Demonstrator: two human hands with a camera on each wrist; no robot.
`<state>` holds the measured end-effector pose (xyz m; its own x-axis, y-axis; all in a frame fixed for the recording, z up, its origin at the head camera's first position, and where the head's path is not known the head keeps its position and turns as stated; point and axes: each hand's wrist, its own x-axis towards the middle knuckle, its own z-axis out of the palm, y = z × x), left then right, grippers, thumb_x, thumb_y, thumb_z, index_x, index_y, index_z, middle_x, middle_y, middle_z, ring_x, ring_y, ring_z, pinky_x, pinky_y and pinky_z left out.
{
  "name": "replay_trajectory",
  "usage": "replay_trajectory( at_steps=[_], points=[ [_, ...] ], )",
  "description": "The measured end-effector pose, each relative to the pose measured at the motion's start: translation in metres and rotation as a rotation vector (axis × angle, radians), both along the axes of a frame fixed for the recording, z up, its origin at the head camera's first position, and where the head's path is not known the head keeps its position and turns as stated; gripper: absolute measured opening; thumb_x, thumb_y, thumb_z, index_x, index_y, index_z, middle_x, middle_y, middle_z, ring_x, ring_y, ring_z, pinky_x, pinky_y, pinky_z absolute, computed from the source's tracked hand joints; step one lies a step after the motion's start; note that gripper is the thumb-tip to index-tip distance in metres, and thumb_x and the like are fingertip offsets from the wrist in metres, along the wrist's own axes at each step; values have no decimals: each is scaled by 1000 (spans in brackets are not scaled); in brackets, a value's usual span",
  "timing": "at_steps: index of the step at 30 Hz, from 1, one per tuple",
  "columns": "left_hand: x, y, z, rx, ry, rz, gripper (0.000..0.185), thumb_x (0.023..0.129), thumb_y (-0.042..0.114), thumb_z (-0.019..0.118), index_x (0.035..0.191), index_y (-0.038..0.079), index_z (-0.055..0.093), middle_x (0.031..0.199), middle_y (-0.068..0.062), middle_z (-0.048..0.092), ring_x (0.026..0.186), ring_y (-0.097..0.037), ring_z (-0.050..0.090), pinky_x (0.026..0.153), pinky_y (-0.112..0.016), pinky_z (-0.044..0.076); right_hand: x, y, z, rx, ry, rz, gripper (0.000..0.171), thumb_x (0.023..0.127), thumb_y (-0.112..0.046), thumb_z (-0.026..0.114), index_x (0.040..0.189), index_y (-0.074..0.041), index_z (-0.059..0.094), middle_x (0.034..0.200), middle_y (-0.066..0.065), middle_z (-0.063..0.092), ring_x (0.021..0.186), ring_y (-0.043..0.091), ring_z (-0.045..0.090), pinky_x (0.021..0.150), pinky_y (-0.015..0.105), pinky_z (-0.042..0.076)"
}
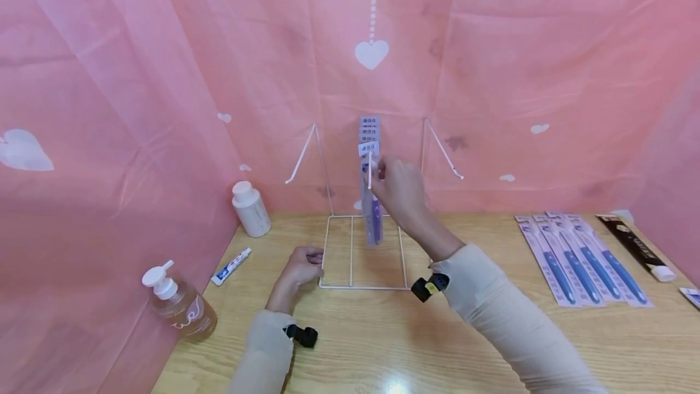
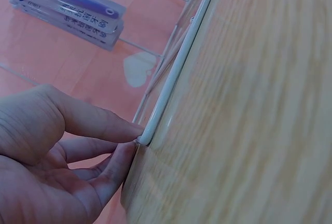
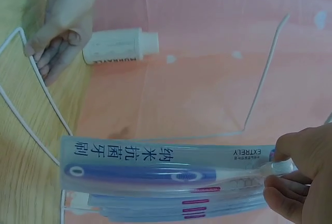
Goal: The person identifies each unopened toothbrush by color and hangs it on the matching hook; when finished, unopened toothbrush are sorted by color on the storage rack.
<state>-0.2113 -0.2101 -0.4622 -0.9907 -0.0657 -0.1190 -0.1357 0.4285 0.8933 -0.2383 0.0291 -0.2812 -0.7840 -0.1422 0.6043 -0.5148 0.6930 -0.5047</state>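
Observation:
My left hand [image 1: 301,267] pinches the front left corner of a white wire rack [image 1: 363,287] low at the tabletop. In the left wrist view, thumb and fingertips meet at the end of the rack's white bar [image 2: 179,68]. Up at the rack's middle hook, my right hand [image 1: 403,190] pinches a packaged toothbrush [image 3: 145,175] with a purple handle near its head end. Its card top [image 1: 369,149] overlaps the hook, tilted slightly. Several more packaged toothbrushes [image 3: 181,208] hang behind it. The rack's left hook [image 1: 299,155] and right hook [image 1: 444,149] carry nothing.
A white bottle [image 1: 251,208], a small toothpaste tube [image 1: 231,266] and an amber pump bottle [image 1: 183,309] stand or lie at left. To the right lie several blue packaged toothbrushes [image 1: 585,260] and a black toothpaste tube [image 1: 634,245]. A pink curtain [image 1: 492,78] hangs behind.

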Motion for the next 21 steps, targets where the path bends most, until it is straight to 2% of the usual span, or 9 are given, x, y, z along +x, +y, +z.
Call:
replay_trajectory(
  at_steps=[8, 15, 21],
  points=[
    [1, -1, -3, -1, 9, -1, 59, 66, -19, 68, 123, -10, 62, 101, -14, 63, 94, -24, 59, 82, -33, 53, -24, -6, -1, 6, 25, -53, 20, 87, -17, 69, 73, -3, 66, 71, 10, 69, 61, 25, 61, 54, 38, 47],
    [2, 1, -2, 7, 9, 8, 59, 64, -19, 67, 123, -10, 63, 99, -14, 63, 93, -25, 59, 81, -32, 53, -35, -6, -3, 17, 23, -98, 22, 87, -22, 70, 79, -2, 68, 73, 10, 68, 64, 27, 61, 58, 40, 48],
    [1, 2, -2, 3, 15, -3, 59, 65, -19, 67, 123, -11, 62, 100, -14, 63, 94, -25, 60, 80, -31, 54, -36, -2, -6, 30, 36, -104, 27, 89, -28, 69, 80, -3, 68, 73, 9, 67, 65, 27, 61, 59, 40, 47]
  ],
)
